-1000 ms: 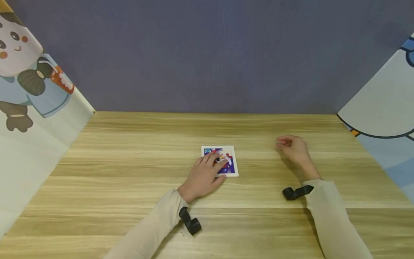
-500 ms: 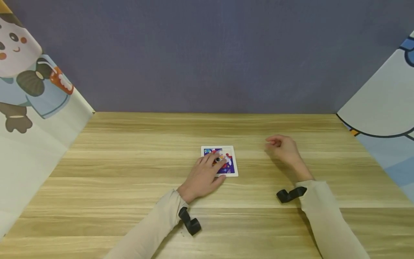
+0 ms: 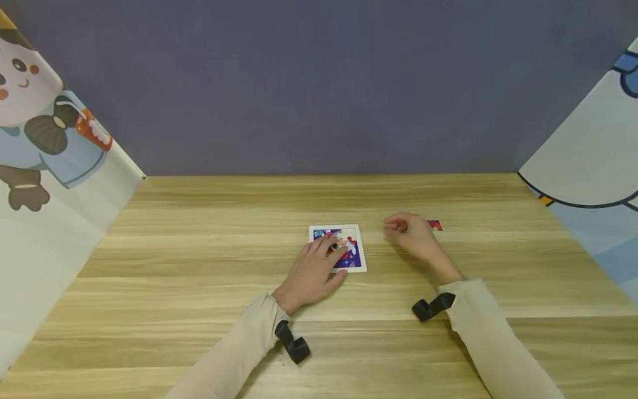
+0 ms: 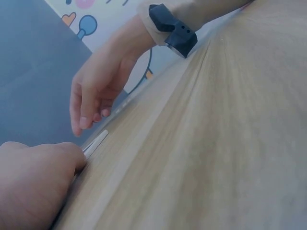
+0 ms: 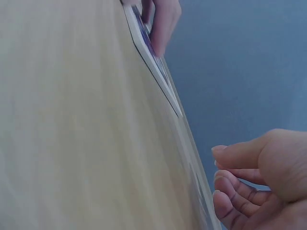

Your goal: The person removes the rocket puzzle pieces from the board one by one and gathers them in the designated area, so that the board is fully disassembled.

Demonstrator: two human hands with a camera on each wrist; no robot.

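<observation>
My left hand [image 3: 311, 274] lies with its fingers spread over a small white-framed jigsaw puzzle [image 3: 363, 260], pressing it on the wooden table. The puzzle shows a purple space picture with a white gap at its upper right corner; my fingers hide its left part. To the right, my right hand [image 3: 413, 235] hovers over the table with loosely bent fingers, thumb near the index finger. In the right wrist view, no piece shows between the thumb [image 5: 240, 154] and fingers. Just behind this hand lies a red puzzle piece [image 3: 436, 225], partly hidden by it.
The wooden table [image 3: 209, 233] ends at a dark blue-grey back wall [image 3: 319, 88]. Printed cartoon panels stand on the left [image 3: 45, 111] and right [image 3: 588, 138]. Black cameras are strapped to both wrists, standing out beside the sleeves.
My right hand has moved left toward the puzzle, uncovering the red puzzle piece behind it. My left hand and the puzzle have stayed in place.
</observation>
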